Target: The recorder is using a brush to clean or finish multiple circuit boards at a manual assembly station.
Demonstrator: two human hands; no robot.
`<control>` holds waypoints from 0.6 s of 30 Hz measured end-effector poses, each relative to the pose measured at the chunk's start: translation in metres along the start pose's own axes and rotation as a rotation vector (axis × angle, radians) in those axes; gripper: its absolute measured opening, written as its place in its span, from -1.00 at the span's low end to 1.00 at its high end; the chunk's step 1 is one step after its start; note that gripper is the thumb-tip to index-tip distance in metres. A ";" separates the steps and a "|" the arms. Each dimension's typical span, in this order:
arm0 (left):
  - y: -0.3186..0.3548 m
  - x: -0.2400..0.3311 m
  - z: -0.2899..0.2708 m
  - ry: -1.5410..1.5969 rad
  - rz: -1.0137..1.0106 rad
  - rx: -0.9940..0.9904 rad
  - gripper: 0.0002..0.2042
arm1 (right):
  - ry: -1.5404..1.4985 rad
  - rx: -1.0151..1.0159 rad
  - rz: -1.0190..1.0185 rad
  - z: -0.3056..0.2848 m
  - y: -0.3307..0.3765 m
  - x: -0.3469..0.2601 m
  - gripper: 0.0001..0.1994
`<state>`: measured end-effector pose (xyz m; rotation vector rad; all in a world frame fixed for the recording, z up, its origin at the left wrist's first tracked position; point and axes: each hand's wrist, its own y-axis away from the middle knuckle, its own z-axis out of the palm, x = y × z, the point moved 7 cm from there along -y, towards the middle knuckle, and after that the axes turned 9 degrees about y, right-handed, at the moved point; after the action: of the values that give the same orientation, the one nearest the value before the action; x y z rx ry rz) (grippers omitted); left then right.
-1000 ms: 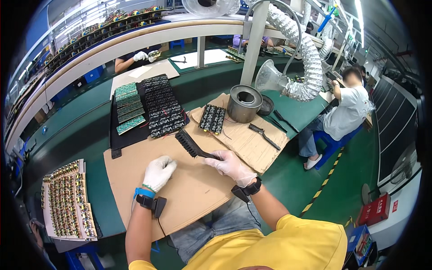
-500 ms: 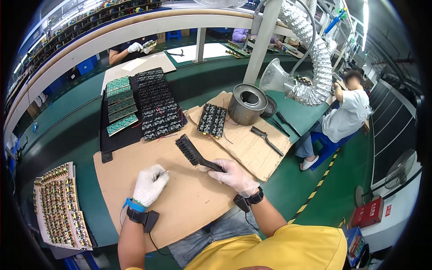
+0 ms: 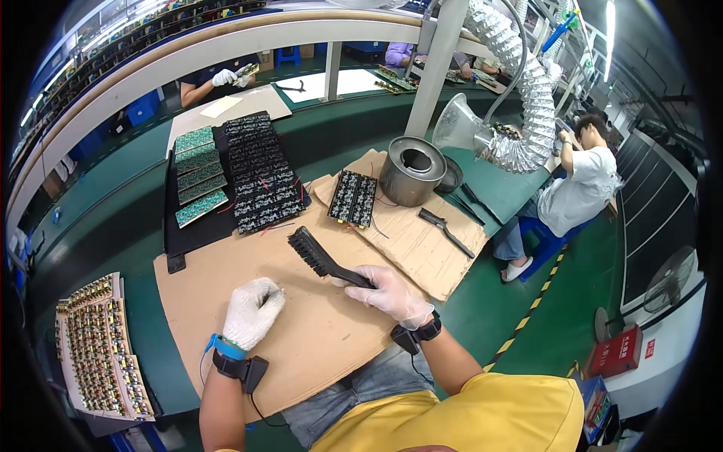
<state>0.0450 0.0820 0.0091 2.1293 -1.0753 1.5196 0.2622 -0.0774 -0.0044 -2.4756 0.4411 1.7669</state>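
My right hand (image 3: pixel 388 296), in a thin translucent glove, grips the handle of a black brush (image 3: pixel 316 258). The brush is held tilted above the cardboard sheet (image 3: pixel 301 339), its bristled head toward the upper left. My left hand (image 3: pixel 254 313), in a white knit glove with a blue wrist strap, hovers over the same cardboard. Its fingers are curled in toward the thumb, and I see nothing between them. Beyond the brush, a black circuit board panel (image 3: pixel 352 200) rests on a second piece of cardboard (image 3: pixel 422 260).
A metal can (image 3: pixel 412 173) stands behind the panel, near another black brush (image 3: pixel 446 232). Black panels (image 3: pixel 265 177) and green boards (image 3: pixel 200 209) lie at the far left. Populated boards (image 3: pixel 102 346) sit lower left. A funnel-ended duct (image 3: pixel 461 124) hangs behind; a co-worker (image 3: pixel 576 184) sits right.
The brush head has shifted slightly left, with my right hand still holding it. My left hand stays curled in nearly the same place. The whole view has moved a little.
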 end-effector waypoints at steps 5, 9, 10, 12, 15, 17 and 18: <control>0.001 0.000 -0.001 -0.025 0.025 0.002 -0.87 | 0.033 0.032 -0.029 0.000 -0.002 0.008 -0.71; 0.000 0.006 0.000 -0.067 0.060 -0.008 -0.86 | 0.043 0.031 -0.058 0.000 -0.003 0.010 -0.70; 0.000 0.005 0.000 -0.062 0.047 -0.007 -0.85 | 0.040 0.032 -0.066 0.000 -0.003 0.010 -0.70; 0.001 0.003 -0.001 -0.052 0.021 -0.005 -0.84 | 0.033 0.035 -0.080 0.000 -0.003 0.009 -0.70; 0.000 0.002 -0.001 -0.053 0.032 -0.009 -0.84 | 0.041 0.028 -0.071 0.000 -0.003 0.010 -0.70; 0.000 0.003 -0.001 -0.053 0.037 -0.011 -0.84 | 0.046 0.024 -0.066 0.000 -0.003 0.011 -0.70; 0.000 0.004 -0.001 -0.053 0.039 -0.013 -0.84 | 0.054 0.029 -0.075 0.000 -0.004 0.013 -0.70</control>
<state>0.0452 0.0808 0.0131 2.1632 -1.1481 1.4765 0.2670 -0.0760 -0.0166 -2.4906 0.3698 1.6574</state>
